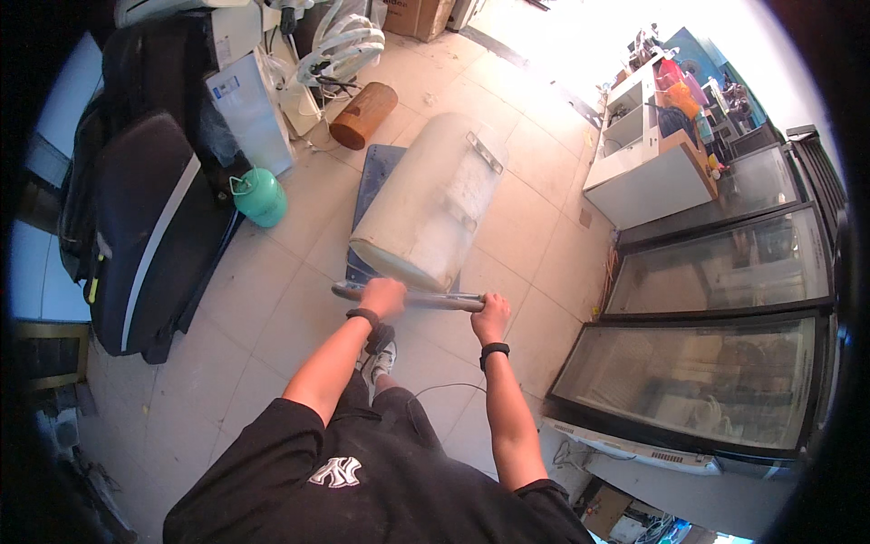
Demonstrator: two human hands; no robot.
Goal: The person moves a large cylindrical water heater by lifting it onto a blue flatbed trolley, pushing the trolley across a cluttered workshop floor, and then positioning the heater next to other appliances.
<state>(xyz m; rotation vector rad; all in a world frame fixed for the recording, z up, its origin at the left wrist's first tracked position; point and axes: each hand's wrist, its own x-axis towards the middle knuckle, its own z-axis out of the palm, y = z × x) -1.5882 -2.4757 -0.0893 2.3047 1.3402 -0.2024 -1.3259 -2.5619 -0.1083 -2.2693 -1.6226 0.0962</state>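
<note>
Both hands grip the grey metal push bar of a blue flat platform trolley on the tiled floor. The left hand is closed over the bar near its left end, its fingers wrapped fully round it; the right hand is closed on the bar near its right end, fingers curled over the top. A dark band sits on each wrist.

Just beyond the bar, the large cream-white cylindrical tank lies on its side along the trolley deck, its flat end facing the bar and metal brackets along its upper side.

To push well, I would judge an even hold on both ends of the bar and a slow, straight shove best, since a round tank could roll off sideways.

Left of the tank stand a small green gas cylinder and a black padded seat; beyond the tank lies a brown tube. Right of the tank are glass-topped freezers.
</note>
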